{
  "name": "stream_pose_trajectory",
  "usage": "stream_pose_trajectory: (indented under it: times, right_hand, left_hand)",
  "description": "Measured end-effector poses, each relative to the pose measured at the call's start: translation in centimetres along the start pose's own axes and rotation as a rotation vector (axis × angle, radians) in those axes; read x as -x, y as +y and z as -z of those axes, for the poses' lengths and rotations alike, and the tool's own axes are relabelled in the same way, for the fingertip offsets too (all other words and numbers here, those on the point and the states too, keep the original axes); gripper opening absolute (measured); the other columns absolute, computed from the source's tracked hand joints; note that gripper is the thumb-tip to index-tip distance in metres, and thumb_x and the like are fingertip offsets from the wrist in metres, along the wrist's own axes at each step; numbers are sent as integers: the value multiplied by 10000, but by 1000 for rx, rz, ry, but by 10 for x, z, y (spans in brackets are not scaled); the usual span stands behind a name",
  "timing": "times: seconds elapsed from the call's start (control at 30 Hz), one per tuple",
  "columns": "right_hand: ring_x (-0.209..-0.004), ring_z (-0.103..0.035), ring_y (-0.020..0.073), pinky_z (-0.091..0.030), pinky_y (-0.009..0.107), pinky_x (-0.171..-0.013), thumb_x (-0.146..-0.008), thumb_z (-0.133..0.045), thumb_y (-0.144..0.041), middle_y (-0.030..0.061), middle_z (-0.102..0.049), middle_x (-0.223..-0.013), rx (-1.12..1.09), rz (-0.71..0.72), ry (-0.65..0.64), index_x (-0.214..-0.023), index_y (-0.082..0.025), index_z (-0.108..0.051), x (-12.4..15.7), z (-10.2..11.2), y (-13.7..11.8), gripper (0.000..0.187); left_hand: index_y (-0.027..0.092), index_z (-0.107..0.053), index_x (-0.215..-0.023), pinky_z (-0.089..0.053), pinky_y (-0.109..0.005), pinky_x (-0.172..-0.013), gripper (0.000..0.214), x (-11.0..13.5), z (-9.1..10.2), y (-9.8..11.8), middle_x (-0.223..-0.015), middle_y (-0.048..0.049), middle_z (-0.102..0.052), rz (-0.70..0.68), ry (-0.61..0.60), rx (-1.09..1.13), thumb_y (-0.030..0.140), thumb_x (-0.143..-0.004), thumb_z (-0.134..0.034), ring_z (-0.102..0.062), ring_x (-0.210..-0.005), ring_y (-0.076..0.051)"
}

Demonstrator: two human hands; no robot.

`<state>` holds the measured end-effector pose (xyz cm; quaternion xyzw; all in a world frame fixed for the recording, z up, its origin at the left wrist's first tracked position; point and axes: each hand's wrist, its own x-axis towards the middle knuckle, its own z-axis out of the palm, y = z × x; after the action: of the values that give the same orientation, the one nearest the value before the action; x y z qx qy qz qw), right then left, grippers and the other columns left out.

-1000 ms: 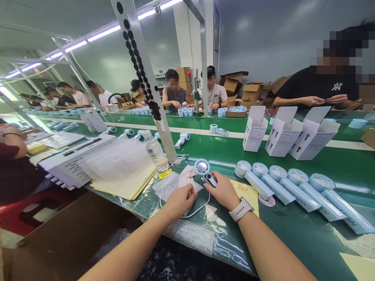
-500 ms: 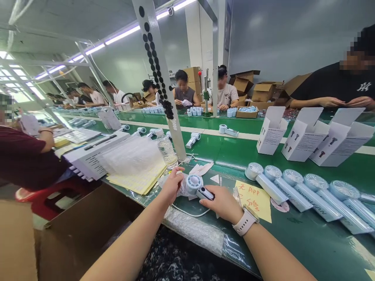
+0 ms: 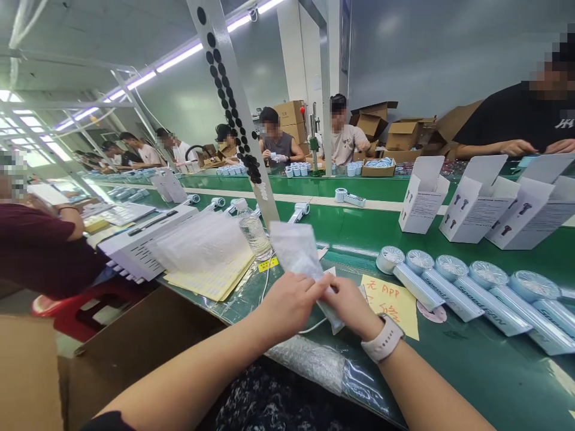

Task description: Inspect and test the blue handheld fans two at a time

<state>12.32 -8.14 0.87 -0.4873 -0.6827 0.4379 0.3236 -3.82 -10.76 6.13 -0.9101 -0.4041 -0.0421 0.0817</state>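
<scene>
My left hand [image 3: 287,304] and my right hand [image 3: 353,306] meet above the near edge of the green bench, and both pinch a milky plastic bag [image 3: 299,251] that stands up between them. The bag's lower end hangs under my right fingers. I cannot see the small hand fan here; whether it is inside the bag is unclear. A white cable [image 3: 309,328] lies on the bench below my hands. To the right lies a yellow handwritten note [image 3: 395,302], and beyond it a row of several bagged light-blue fans [image 3: 453,287].
A water bottle [image 3: 252,230] stands by a slanted metal post [image 3: 233,108]. Yellow sheets and plastic bags [image 3: 202,257] lie at the left. Open white boxes [image 3: 422,197] stand on the conveyor. Bubble wrap [image 3: 309,362] hangs over the bench edge. Other people sit around the line.
The fan that lay under my hands is out of sight. Both hands have come together and raised a plastic bag upright between them.
</scene>
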Motion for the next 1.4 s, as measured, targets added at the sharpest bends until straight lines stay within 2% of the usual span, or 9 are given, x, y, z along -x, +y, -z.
stream_pose_trajectory:
  times: [0.17,0.33,0.47,0.6,0.73,1.0,1.17,1.3,1.4]
  right_hand:
    - [-536,-641,175,-496,280,-487,-796,-608,-685,59,-708,-704,-863,-132,-265,-879,-173,-617,8,22,-7,519]
    - [-520,-678,163,-474,225,-439,-761,-736,-621,57,-753,-770,-834,90,-542,-1074,-196,-598,20,14,-16,546]
    - [-553,-654,153,-527,272,-525,-753,-802,-510,34,-712,-694,-816,234,-301,-797,-183,-649,21,9,-16,364]
    - [-488,-556,132,-482,260,-470,-660,-835,-603,-28,-615,-578,-977,313,-6,-733,-223,-597,17,18,-16,453]
    - [-428,-454,102,-381,221,-402,-621,-858,-590,-64,-514,-520,-851,276,237,-661,-233,-522,11,23,-14,492]
    - [-555,-520,121,-438,241,-527,-716,-818,-521,-51,-555,-659,-836,330,245,-848,-250,-517,12,23,-14,426]
    - [-971,-632,257,-543,399,-812,-659,-854,-449,73,-615,-1106,-388,250,446,-1292,-272,-444,7,24,-12,775]
    - [-1023,-621,286,-493,445,-903,-820,-648,-275,95,-645,-1051,-16,261,390,-1020,-225,-585,-1,26,-7,216]
    - [-830,-648,252,-511,389,-752,-801,-630,-245,64,-672,-931,-15,122,355,-1110,-215,-539,-5,32,-3,323]
  left_hand:
    - [224,-533,-1361,-471,-344,-763,458,-2,22,-14,-957,-73,-709,268,48,205,144,-940,-370,-644,-854,-216]
    - [229,-552,-1308,-433,-269,-672,390,-5,48,-18,-722,22,-554,362,333,612,242,-962,-371,-529,-672,-138]
    - [221,-625,-1195,-366,-246,-597,317,-13,62,-20,-637,57,-426,304,470,763,262,-942,-438,-416,-589,-112]
    - [218,-651,-1176,-349,-240,-570,309,-23,66,-16,-631,55,-426,249,518,787,259,-938,-459,-406,-580,-109]
    - [223,-654,-1191,-386,-250,-617,340,-36,60,-14,-630,47,-473,251,494,668,227,-935,-430,-426,-589,-117]
    - [215,-640,-1180,-356,-237,-578,337,-51,49,-25,-624,60,-419,260,414,800,257,-912,-439,-402,-573,-110]
    - [233,-639,-1195,-433,-261,-650,341,-61,51,-7,-704,23,-569,136,365,770,229,-923,-433,-504,-639,-127]
    - [238,-655,-1164,-498,-324,-826,352,-77,28,7,-988,-53,-717,-176,304,716,204,-933,-392,-632,-902,-177]
    - [218,-682,-1017,-496,-322,-826,303,-92,-7,-4,-961,-62,-714,-79,406,836,261,-908,-402,-639,-884,-185]
